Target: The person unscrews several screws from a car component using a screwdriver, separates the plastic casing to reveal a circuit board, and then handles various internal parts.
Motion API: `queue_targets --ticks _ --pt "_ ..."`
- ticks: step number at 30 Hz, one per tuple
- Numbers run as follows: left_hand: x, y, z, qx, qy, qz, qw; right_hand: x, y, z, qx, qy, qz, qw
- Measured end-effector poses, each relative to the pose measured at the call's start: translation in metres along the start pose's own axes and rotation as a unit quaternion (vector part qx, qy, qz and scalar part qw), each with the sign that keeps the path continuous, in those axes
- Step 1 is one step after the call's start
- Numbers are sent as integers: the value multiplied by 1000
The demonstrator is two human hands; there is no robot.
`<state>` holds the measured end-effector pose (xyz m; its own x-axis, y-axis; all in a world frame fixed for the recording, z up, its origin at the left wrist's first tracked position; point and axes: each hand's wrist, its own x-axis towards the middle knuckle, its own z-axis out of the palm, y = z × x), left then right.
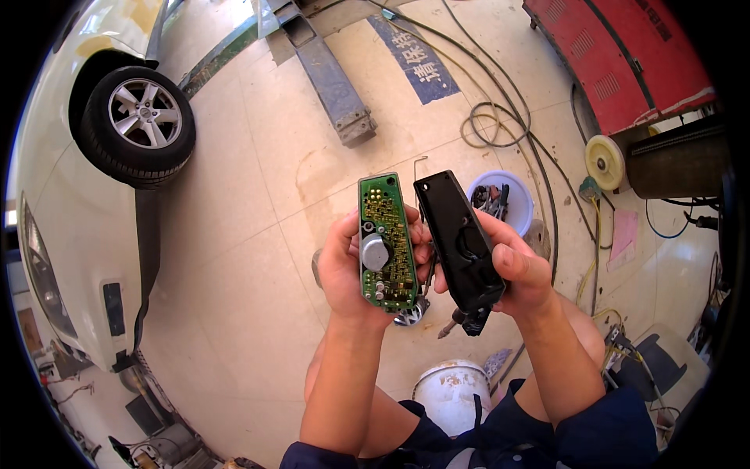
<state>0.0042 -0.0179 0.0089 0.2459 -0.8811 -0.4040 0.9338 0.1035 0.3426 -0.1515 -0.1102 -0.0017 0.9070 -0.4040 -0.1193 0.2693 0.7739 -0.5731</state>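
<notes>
My left hand (342,270) is closed around a long green circuit board (400,258), its component side facing up. A round silver can-shaped part (375,252) sits on the board, with small chips and gold contacts about it. In my right hand (522,270) is a black plastic housing half (459,238), narrow and hollow, with its inside turned toward me. My right thumb lies along its right edge. Board and housing are held side by side with a small gap between them. Some of the fingers behind both pieces are hidden.
Behind the housing stands a pale bucket (522,205) holding dark parts. A white bucket (451,391) is between my legs. To the left is a car with its front wheel (139,125). A grey lift arm (328,86), hoses (500,117) and a red cabinet (617,59) lie beyond.
</notes>
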Motion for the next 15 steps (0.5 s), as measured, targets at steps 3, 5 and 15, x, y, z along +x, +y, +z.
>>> queue_targets --ticks 3,5,15 --pt "1 2 -1 -22 -7 -4 1000 1 -1 -3 2 -24 8 1000" --pt "1 1 -1 -25 -8 -3 1000 2 0 -2 -1 -18 0 1000" --pt "3 1 -2 -17 0 -14 1000 2 2 0 -5 19 -3 1000"
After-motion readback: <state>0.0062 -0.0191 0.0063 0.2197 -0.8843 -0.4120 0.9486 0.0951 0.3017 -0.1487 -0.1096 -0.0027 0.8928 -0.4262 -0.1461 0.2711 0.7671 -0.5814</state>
